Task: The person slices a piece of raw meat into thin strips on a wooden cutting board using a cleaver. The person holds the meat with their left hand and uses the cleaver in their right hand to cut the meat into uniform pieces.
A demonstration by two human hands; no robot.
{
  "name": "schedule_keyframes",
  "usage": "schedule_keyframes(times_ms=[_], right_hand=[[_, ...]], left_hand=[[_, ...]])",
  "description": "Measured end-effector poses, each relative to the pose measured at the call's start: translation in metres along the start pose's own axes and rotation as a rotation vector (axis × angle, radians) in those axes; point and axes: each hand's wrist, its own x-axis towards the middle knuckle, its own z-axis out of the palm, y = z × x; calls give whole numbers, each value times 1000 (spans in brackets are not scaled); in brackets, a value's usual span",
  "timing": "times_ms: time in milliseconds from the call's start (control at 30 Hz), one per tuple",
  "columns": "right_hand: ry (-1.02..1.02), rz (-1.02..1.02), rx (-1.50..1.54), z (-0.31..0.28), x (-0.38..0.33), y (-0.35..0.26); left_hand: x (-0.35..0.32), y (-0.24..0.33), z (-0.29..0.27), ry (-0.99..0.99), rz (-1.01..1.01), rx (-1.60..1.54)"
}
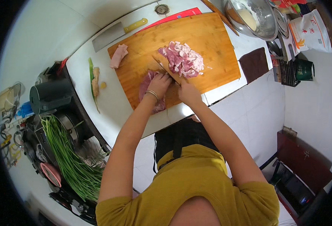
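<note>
Bamboo cutting board upper centre on counter. Left hand grip pressed on raw meat slab; right hand grip clamped on knife. Curl fingertips back, slice evenly toward cut pile.

Materials and finishes at the counter

Cutting board: wood, matt, visible grain. Raw meat: wet, glossy; sliced meat pile the same. Cleaver: dull metal blade, yellow plastic handle. Mixing bowl: shiny metal. Counter: smooth, white, slight sheen. Brown cloth: matt fabric. Bracelet on left hand: shiny metal.
</note>
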Motion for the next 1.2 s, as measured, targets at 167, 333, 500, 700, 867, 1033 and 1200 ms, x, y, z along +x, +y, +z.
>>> schedule_keyframes(times_ms=[167,333,500,700,867,1033,1200], right_hand=[[26,-27,68,-3,-17,13],[-55,-17,14,3,-21,16],[23,-109,101,8,-10,21],[-89,-26,119,-1,-23,22],[-73,-45,80,9,12,7],[-90,10,258,8,-41,38],[-65,-17,74,14,13,2]], left_hand=[[-4,-1,-5,-37,21,-6],[-10,-2,-4,-33,7,-3],[-7,3,-10,-61,-32,-31],[-6,3,-9,-25,-11,-39],[-5,0,-6,14,1,-47],[-5,-2,-1,30,45,-17],[-7,-2,0,33,36,-53]])
